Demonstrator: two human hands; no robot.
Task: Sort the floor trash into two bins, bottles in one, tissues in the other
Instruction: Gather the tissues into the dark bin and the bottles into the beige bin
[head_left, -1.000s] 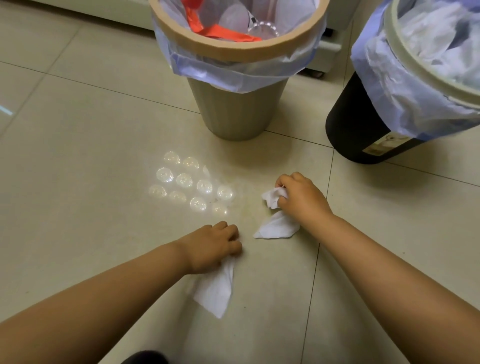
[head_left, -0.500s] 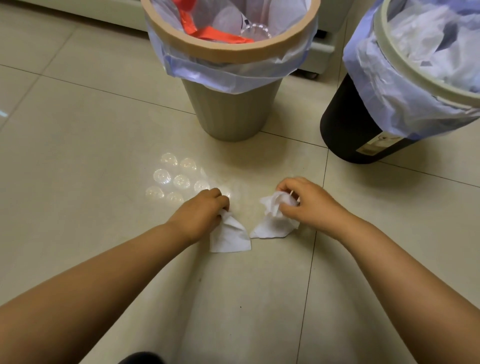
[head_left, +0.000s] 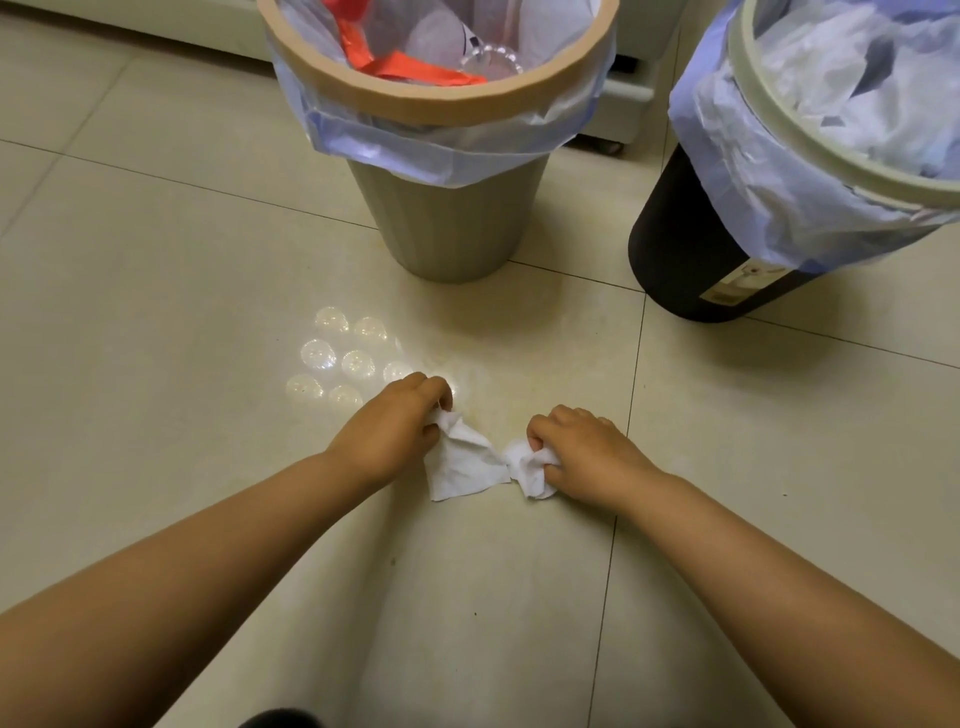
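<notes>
Two white tissues lie low over the tiled floor in front of me. My left hand (head_left: 392, 434) pinches the larger tissue (head_left: 462, 465) at its top corner, the rest hanging down to the floor. My right hand (head_left: 582, 449) is closed around a crumpled tissue (head_left: 527, 467), which touches the other tissue's edge. Behind stands a beige bin (head_left: 447, 223) with a tan rim; clear plastic bottles and an orange label show inside. At the right a black bin (head_left: 685, 244) with a pale rim holds white tissues.
Both bins have pale blue liners folded over their rims. A white unit (head_left: 618, 98) runs along the floor behind the bins. Round light spots (head_left: 337, 358) shine on the tiles left of my left hand.
My left hand has lifted its tissue from the floor and brought it right, up to the other one. My right hand has gathered its tissue into a tighter wad.
</notes>
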